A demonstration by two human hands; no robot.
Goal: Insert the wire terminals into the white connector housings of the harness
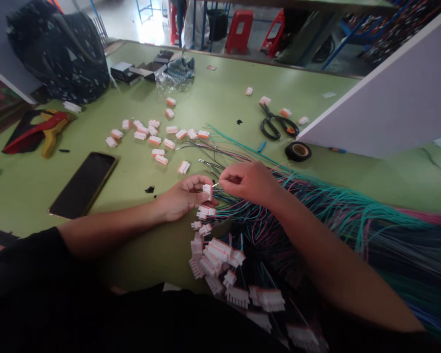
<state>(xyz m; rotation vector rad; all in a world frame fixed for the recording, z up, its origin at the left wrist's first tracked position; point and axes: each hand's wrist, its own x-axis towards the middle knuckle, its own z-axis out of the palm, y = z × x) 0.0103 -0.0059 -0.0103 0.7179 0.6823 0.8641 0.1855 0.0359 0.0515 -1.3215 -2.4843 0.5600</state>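
Observation:
My left hand point(185, 198) holds a small white and orange connector point(207, 191) between thumb and fingers. Just right of it, my right hand point(248, 182) pinches a thin wire whose metal tip point(215, 185) points at the connector's side; whether they touch is too small to tell. Under and beyond my right arm runs a thick bundle of green, pink and dark wires point(316, 196). Connectors fitted on wires point(216, 252) are heaped below my hands, near the table's front edge. Loose connectors point(155, 140) lie scattered on the green table beyond my left hand.
A phone point(84, 185) and a red and yellow tool point(46, 130) lie at left. Black scissors point(275, 122) and a tape roll point(298, 151) are at right, by a pale panel point(389, 93). Small boxes point(125, 71) and a dark patterned bag point(59, 54) stand at the back left.

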